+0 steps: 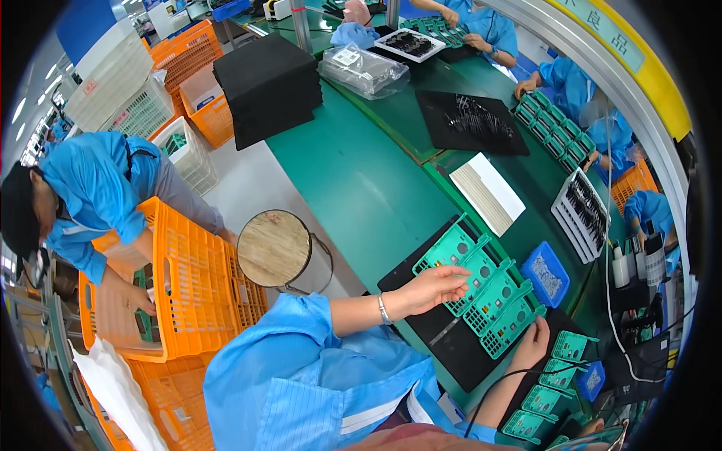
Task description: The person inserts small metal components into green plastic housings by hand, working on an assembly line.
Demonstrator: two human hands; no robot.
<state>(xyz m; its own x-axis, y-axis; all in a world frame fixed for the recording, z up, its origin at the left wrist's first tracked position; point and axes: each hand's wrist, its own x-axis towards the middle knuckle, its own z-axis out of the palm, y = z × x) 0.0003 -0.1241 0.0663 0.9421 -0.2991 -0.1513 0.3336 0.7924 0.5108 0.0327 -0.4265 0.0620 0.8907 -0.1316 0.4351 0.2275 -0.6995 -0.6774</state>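
Observation:
A row of joined green plastic housings (505,307) lies before me on a black mat (444,337). Each housing has a gridded end and small openings. My left hand (436,289) hovers over the row's left part, its thumb and fingertips drawn together. Anything between those fingertips is too small to make out. At the row's right end, my right hand (531,347) holds the corner, its fingers bent around the edge. Just beyond the row stands a blue bin (547,275) filled with small pale parts.
More green housings (538,401) lie right of me, near a second blue bin (592,380). A white stack (487,194) and a tray of black parts (583,214) sit farther back. Left are a round stool (274,249), orange crates (195,278) and a bending co-worker (113,195).

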